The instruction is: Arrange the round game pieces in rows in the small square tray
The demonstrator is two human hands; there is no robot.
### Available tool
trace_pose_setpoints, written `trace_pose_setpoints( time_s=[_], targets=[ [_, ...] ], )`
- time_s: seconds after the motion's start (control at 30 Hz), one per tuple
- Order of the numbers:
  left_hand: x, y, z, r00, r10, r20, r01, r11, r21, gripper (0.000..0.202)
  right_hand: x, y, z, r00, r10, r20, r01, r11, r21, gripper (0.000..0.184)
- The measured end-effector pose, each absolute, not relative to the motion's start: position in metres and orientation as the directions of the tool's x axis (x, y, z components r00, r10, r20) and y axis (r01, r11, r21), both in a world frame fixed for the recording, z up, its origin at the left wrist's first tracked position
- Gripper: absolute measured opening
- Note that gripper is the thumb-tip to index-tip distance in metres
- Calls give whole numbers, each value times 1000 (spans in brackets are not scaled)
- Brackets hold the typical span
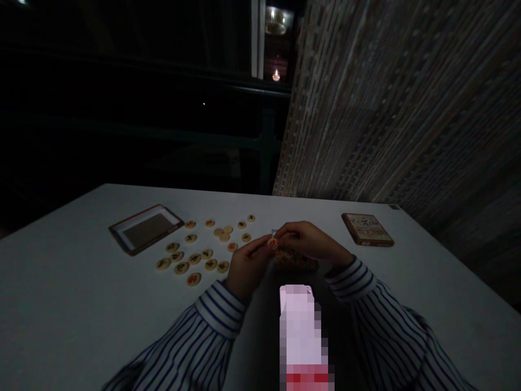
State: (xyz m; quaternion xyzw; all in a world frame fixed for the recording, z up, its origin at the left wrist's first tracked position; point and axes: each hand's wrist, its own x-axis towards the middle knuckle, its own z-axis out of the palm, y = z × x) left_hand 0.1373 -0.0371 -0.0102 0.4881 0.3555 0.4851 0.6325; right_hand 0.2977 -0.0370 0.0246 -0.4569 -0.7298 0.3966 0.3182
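Note:
Between the fingertips of both hands is a round wooden Chinese chess piece (272, 244) with a red character. My left hand (249, 267) is closed, its thumb and fingers pinching the piece from the left. From the right, my right hand (307, 239) is closed too, fingertips meeting at the same piece. A small pale, shiny bit shows just above it, too small to name. Beneath my right hand lies a cluster of more chess pieces (293, 262), partly hidden by the hand. Left of my hands, several loose chess pieces (195, 259) are spread about, most face up, a few showing blank faces.
An open shallow box part (146, 228) with a brown rim lies at the left of the white table (97, 304). A flat printed box (367, 229) is at the right. A lit phone (303, 326), blurred out, is below my hands. A strand curtain (366, 108) hangs behind.

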Motion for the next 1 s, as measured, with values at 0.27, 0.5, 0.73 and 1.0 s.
trace_pose_setpoints(
  time_s=[0.27, 0.5, 0.73, 1.0],
  targets=[
    [135, -36, -7, 206, 978, -20, -238, 70, 969, 27, 293, -41, 32, -381, 903, 200, 550, 396, -735, 24],
    [133, -36, -4, 176, 984, -6, -207, 43, 977, 26, 285, -45, 40, -471, 823, 317, 749, 563, -350, 23],
    [133, -35, -8, 180, 984, 13, -187, 21, 982, 24, 285, -45, 38, -510, 804, 307, 772, 585, -251, 25],
    [134, -35, -9, 149, 989, -1, -164, 26, 986, 27, 287, -46, 42, -500, 810, 305, 794, 570, -213, 27]
  ],
)
